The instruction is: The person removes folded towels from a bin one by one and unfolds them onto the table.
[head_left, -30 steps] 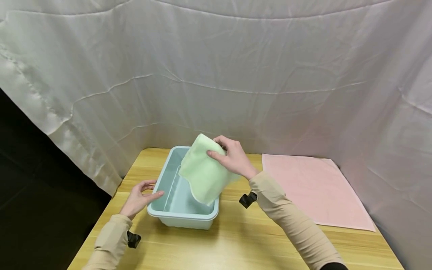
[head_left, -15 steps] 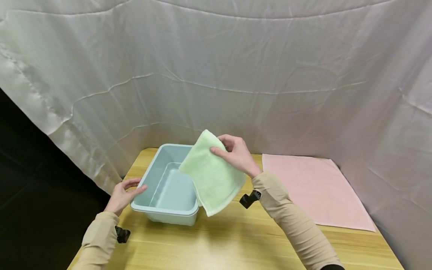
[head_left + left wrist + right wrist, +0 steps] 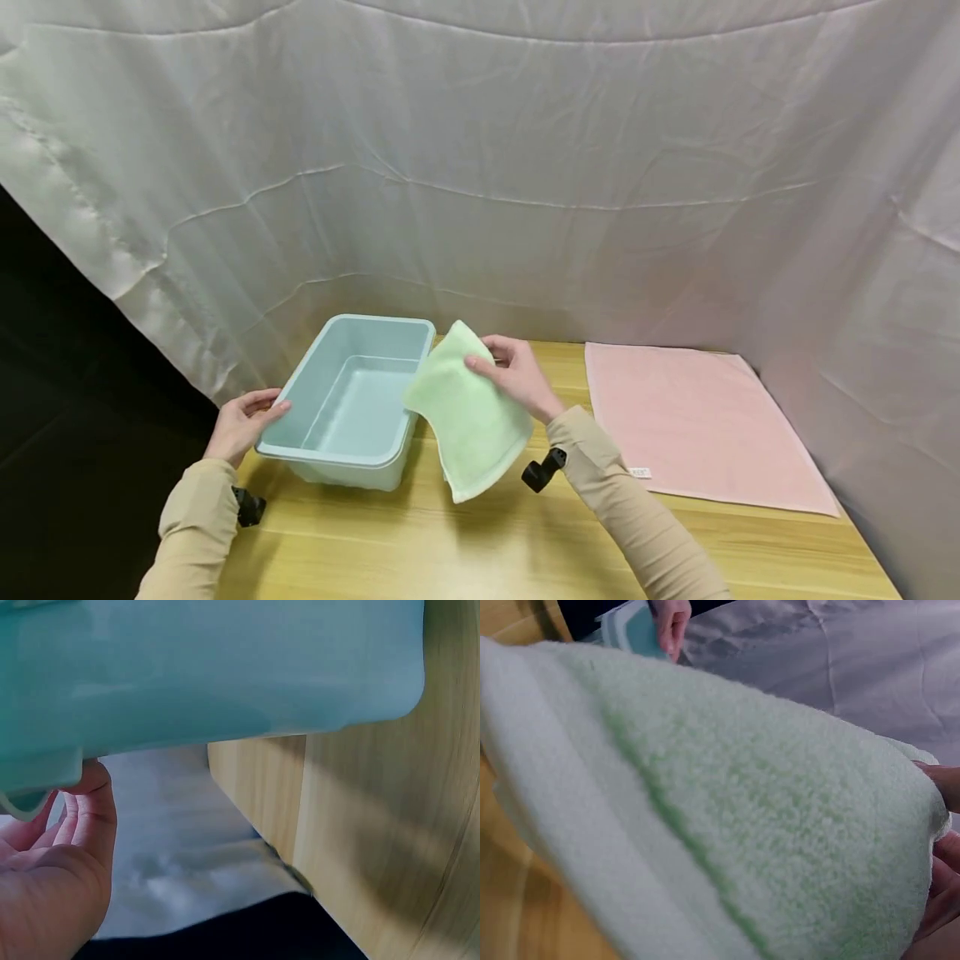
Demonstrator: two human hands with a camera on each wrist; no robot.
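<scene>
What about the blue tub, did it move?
Yes, the blue tub has moved left, farther from the pink towel lying on the table.

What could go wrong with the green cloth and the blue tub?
The green cloth might slip and fall, because the right grip pinches it near one edge and the rest hangs loose. The blue tub could tip or drop, because the left grip holds just one side, near the left edge of the table.
</scene>
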